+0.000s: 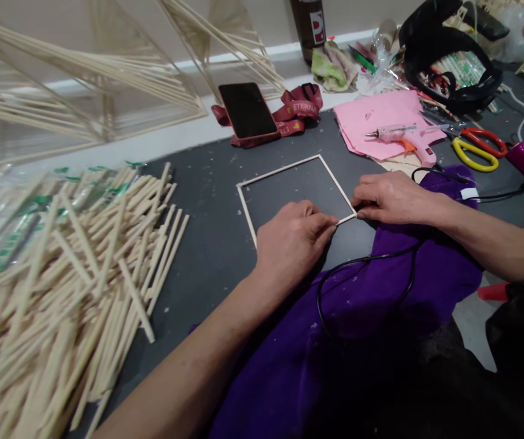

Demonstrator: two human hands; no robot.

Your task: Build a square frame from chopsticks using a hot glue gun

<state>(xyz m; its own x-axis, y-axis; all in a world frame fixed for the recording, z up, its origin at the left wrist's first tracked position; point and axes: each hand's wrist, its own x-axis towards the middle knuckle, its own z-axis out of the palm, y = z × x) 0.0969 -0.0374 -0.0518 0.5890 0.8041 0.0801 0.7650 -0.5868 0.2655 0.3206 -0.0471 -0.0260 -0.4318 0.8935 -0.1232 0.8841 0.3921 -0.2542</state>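
Observation:
A square frame of thin wooden sticks (280, 171) lies flat on the dark grey table (211, 231). My left hand (292, 241) rests on its near side, fingers pinched on the near stick close to the right corner. My right hand (392, 198) is curled at that same near right corner, fingertips pressing the joint where two sticks meet. Both forearms lie over a purple cloth (381, 286) with a black cable (362, 268) looped across it.
A big heap of loose wooden sticks (61, 280) fills the left. Stick structures (83, 73) stand at the back left. Behind the frame are a phone (247, 111) on a red lanyard, pink paper (376, 119), a glue gun (401, 139), scissors (479, 146) and a black bag (449, 55).

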